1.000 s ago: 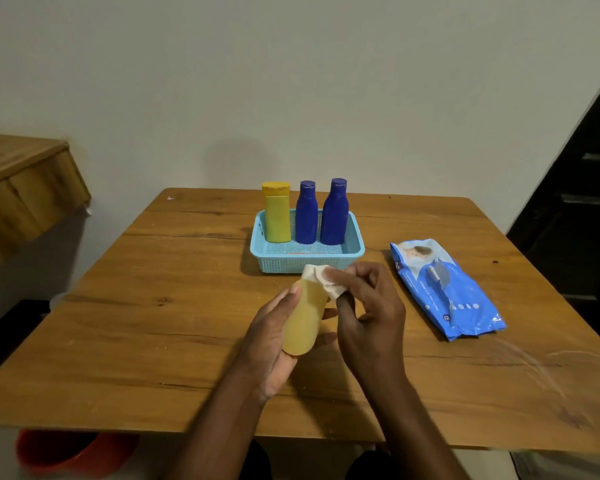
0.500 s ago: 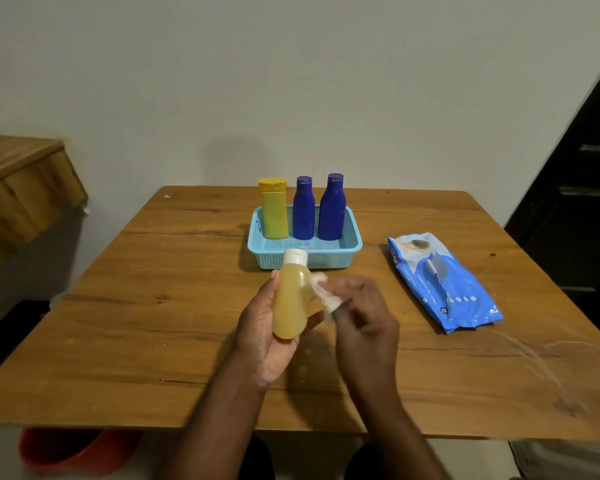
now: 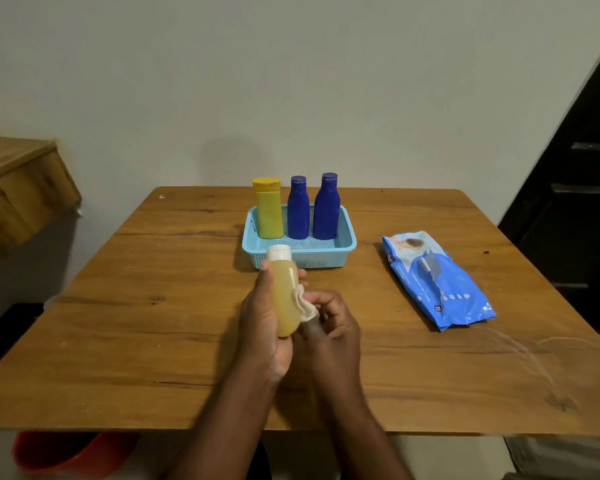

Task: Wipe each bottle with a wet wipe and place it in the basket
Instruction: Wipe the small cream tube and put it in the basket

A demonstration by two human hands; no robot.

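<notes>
My left hand (image 3: pixel 262 317) grips a pale yellow bottle with a white cap (image 3: pixel 284 292), held upright above the table in front of the basket. My right hand (image 3: pixel 333 327) pinches a crumpled white wet wipe (image 3: pixel 305 304) against the bottle's right side. The light blue basket (image 3: pixel 347 249) stands at the table's far middle. Inside it stand a yellow bottle (image 3: pixel 268 207) on the left and two dark blue bottles (image 3: pixel 298 207) (image 3: pixel 327 206) beside it.
A blue pack of wet wipes (image 3: pixel 437 282) lies on the wooden table (image 3: pixel 118 323) to the right of the basket. A wooden shelf (image 3: pixel 18 188) juts out at the left. A red tub (image 3: pixel 70 452) sits on the floor below the table's front left edge. A dark doorway is at the right.
The wipe has moved from the bottle's cap down to its right side, leaving the white cap bare. My left hand has tilted the bottle more upright.
</notes>
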